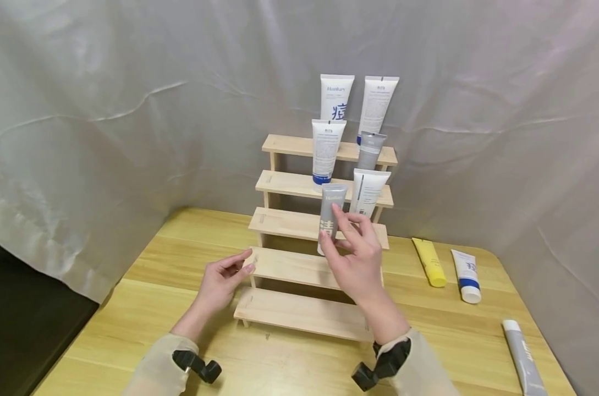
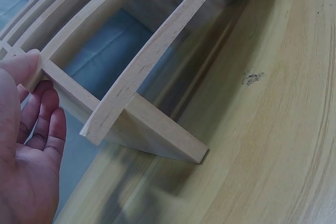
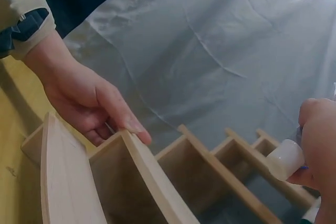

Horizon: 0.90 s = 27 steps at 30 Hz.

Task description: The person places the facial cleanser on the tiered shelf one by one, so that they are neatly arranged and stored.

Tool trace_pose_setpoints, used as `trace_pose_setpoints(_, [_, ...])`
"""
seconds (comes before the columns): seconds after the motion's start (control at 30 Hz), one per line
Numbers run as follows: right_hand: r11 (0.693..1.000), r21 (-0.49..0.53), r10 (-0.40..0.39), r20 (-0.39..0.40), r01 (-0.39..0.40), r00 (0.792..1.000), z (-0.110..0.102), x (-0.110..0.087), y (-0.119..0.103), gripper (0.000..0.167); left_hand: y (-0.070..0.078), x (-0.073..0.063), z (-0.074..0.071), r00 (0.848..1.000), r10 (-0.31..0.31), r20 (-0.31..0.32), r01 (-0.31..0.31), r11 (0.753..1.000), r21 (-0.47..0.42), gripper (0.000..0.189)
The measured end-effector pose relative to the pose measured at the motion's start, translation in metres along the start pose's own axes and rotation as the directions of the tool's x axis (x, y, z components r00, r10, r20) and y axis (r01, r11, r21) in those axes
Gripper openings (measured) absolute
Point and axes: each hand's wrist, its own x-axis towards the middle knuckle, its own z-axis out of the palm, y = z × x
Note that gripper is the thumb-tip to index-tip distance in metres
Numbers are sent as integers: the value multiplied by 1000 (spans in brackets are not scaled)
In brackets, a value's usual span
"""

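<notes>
My right hand (image 1: 356, 258) holds a small grey squeeze tube (image 1: 333, 193) between thumb and fingers. It stands upright, white cap (image 3: 286, 159) down, before the middle step of a stepped wooden display stand (image 1: 299, 319); whether the cap touches wood I cannot tell. At the stand's left, my left hand (image 1: 220, 283) pinches the end of the second-lowest step, thumb above and fingers below in the left wrist view. Just behind the held tube is a white tube (image 1: 371, 187), its base hidden by my right hand. One step higher are a white tube (image 1: 326, 151) and a grey tube (image 1: 371, 151).
Two white tubes, one with blue characters (image 1: 335, 91) and one with small print (image 1: 377, 104), occupy the top step. On the table's right lie a yellow tube (image 1: 430, 264), a blue-banded white tube (image 1: 466, 275) and a grey tube (image 1: 522, 355). Grey cloth (image 1: 131, 66) hangs behind.
</notes>
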Motion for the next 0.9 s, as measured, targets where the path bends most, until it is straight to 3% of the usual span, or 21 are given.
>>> trace_pose_setpoints(0.33, [1000, 18, -15, -20, 15, 1000, 32, 3, 21, 60, -1, 0, 0, 1000, -8, 2, 8, 1000, -5, 38])
trace_pose_setpoints(0.9, [1000, 7, 0, -75, 1, 997, 49, 7, 42, 60, -1, 0, -1, 1000, -18, 11, 19, 1000, -16, 39])
